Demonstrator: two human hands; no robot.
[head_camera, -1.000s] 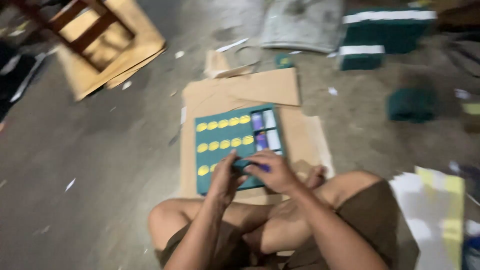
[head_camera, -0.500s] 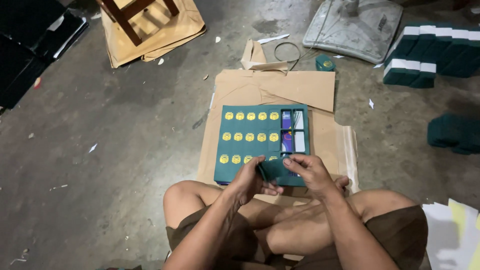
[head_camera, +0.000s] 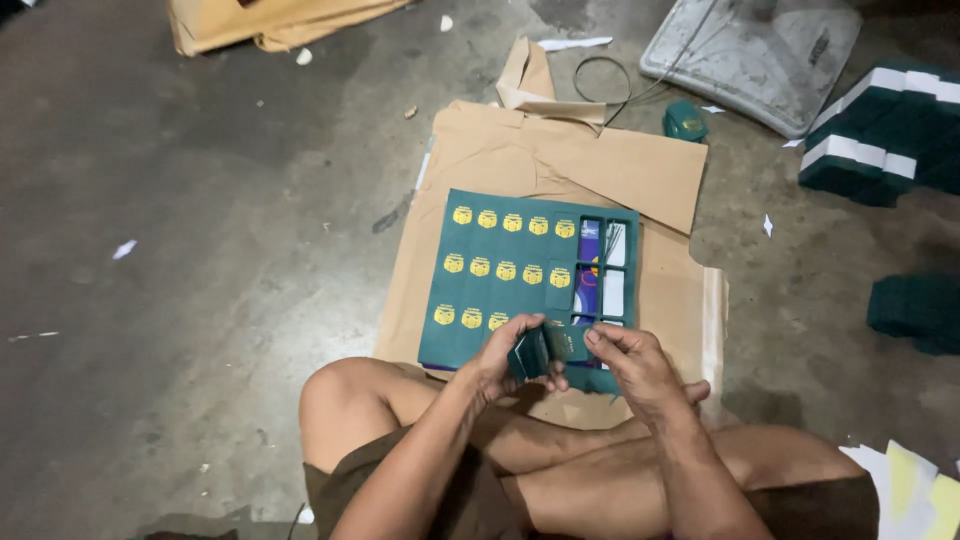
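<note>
At the green sheet (head_camera: 520, 275) near edge, both hands' fingers (head_camera: 520, 335) clasp a small green box (head_camera: 540, 350); bare floor (head_camera: 200, 250) leftward.

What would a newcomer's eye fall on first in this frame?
Likely the dark green sheet with rows of yellow emblems, lying on brown cardboard on the concrete floor. At its near edge, the left hand and right hand grip a small green piece between them. Stacked green-and-white packs sit at upper right.
</note>
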